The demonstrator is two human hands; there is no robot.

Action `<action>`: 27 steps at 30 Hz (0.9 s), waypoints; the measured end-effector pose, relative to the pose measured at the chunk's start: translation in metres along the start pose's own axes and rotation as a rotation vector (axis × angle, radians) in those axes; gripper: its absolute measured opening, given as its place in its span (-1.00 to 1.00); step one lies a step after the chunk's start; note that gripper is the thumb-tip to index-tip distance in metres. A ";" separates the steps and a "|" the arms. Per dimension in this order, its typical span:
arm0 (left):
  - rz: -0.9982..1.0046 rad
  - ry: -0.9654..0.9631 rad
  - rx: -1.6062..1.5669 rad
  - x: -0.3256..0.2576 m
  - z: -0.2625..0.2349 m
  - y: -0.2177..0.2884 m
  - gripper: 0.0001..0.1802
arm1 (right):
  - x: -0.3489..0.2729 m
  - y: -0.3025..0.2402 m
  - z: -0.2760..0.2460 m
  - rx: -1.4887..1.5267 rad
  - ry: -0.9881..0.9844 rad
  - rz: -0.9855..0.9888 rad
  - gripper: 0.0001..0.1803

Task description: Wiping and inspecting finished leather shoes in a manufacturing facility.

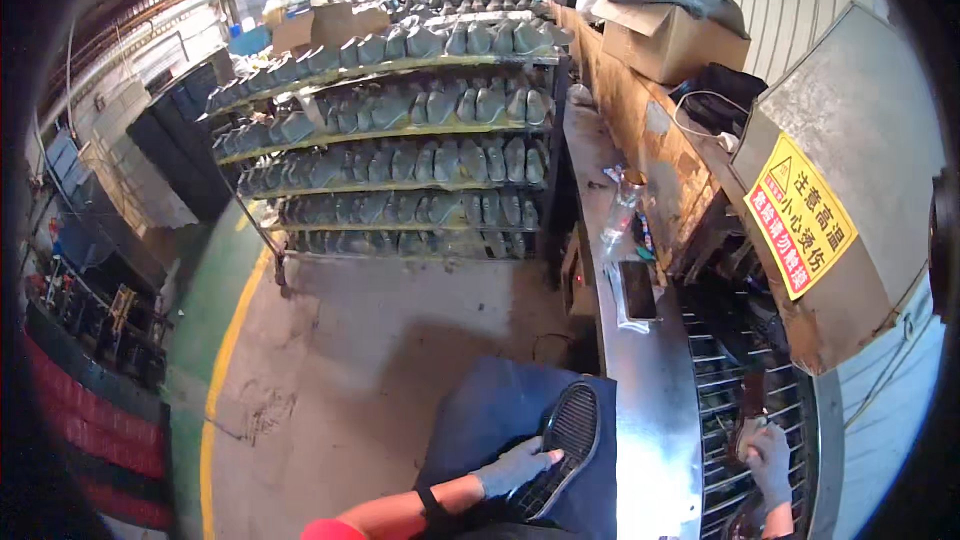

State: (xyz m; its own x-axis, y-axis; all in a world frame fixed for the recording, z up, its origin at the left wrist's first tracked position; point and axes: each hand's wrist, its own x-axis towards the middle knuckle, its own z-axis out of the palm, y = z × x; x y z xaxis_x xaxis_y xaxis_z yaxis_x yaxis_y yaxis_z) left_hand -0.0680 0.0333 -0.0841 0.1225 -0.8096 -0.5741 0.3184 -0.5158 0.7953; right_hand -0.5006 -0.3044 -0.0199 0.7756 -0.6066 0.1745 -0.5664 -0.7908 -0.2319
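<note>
A black shoe sole (576,422) with a ribbed face is tilted over a dark blue surface (470,410). My left hand (518,468), in a grey glove with a bare thumb tip, is closed on the sole's edge near its middle. On the right, my right hand (768,458), gloved too, reaches over a rack of metal bars (712,420). Its fingers are closed around a pale and reddish-brown object (750,410), whose kind I cannot make out. Dark shoe-like shapes lie on the bars around it.
Shelves (390,135) of grey shoe lasts stand ahead. A metal ledge (650,390) runs between my hands, bearing a phone (638,290) and a clear bottle (622,205). A raised metal panel (850,160) with a yellow warning sign (800,215) borders the bars.
</note>
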 end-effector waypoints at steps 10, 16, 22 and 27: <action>0.102 0.050 -0.004 0.010 -0.011 -0.044 -0.38 | 0.017 0.029 0.106 0.989 0.153 0.806 -0.53; 0.482 0.470 0.166 -0.005 -0.016 -0.020 -0.49 | -0.018 -0.066 0.088 1.507 0.142 0.887 -0.57; 0.624 0.009 -0.218 -0.004 0.017 0.055 -0.10 | -0.007 -0.243 0.053 1.377 -0.314 0.561 -0.16; 0.603 -0.091 -0.656 -0.018 0.009 0.100 -0.16 | 0.036 -0.330 0.043 1.728 -0.382 0.259 0.14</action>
State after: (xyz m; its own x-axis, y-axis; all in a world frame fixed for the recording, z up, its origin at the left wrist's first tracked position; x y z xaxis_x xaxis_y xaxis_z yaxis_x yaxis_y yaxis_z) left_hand -0.0468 -0.0063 0.0076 0.3767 -0.9247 -0.0552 0.7007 0.2455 0.6699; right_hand -0.2738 -0.0618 0.0219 0.8802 -0.4403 -0.1769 0.0387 0.4382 -0.8980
